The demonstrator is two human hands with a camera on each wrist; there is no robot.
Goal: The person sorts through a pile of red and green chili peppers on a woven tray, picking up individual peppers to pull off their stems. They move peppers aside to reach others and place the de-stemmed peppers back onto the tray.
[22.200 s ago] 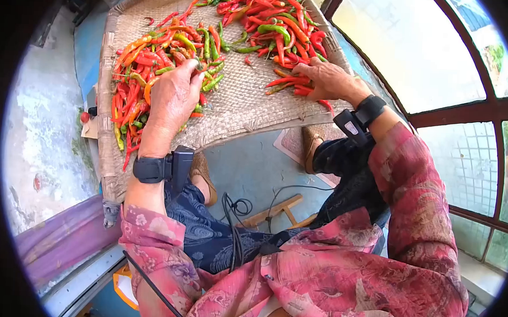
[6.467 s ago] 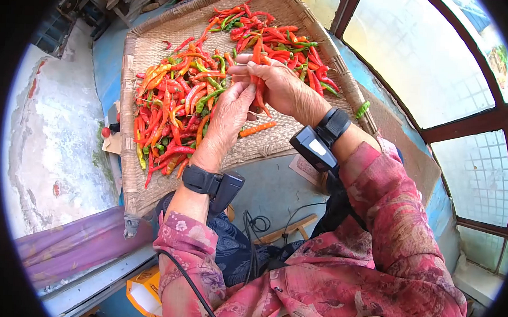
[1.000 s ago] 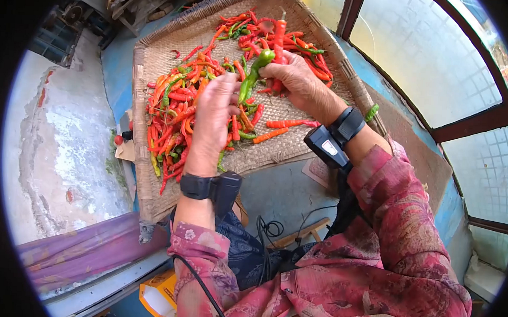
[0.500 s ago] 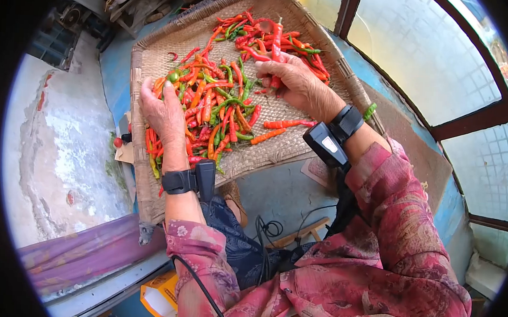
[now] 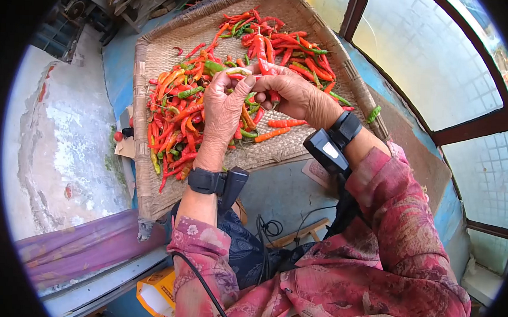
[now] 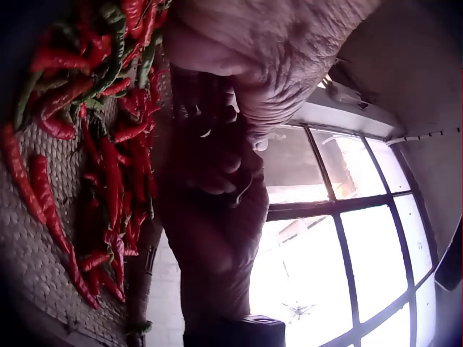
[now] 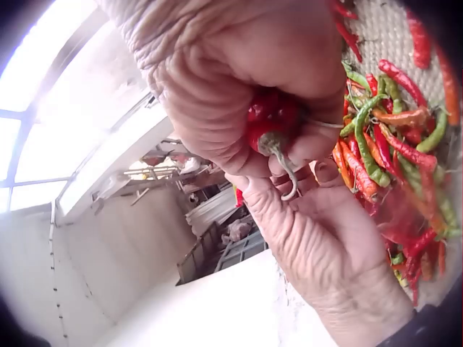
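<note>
My left hand (image 5: 223, 109) pinches a pale green chilli (image 5: 238, 71) near the right hand's fingertips, above a woven tray (image 5: 265, 151). My right hand (image 5: 302, 96) grips red chillies, one long red chilli (image 5: 261, 50) standing up out of the grasp. In the right wrist view, red chilli ends with a curled stem (image 7: 273, 142) poke out of the curled right fingers, and the left thumb (image 7: 269, 206) is right beside them. Below and left lies a mixed heap of red, orange and green chillies (image 5: 176, 112). A mostly red heap (image 5: 312, 62) lies at the back right.
Loose orange chillies (image 5: 272, 135) lie near the tray's front edge. A window (image 5: 428, 64) stands close on the right, a whitewashed wall (image 5: 79, 145) on the left. Black cables (image 5: 268, 227) and a wooden stool (image 5: 302, 233) are below.
Over the last second my left hand dips to the mixed heap at left, then returns to the right hand with a pale green chilli. The right hand keeps its red chillies, the green one there gone.
</note>
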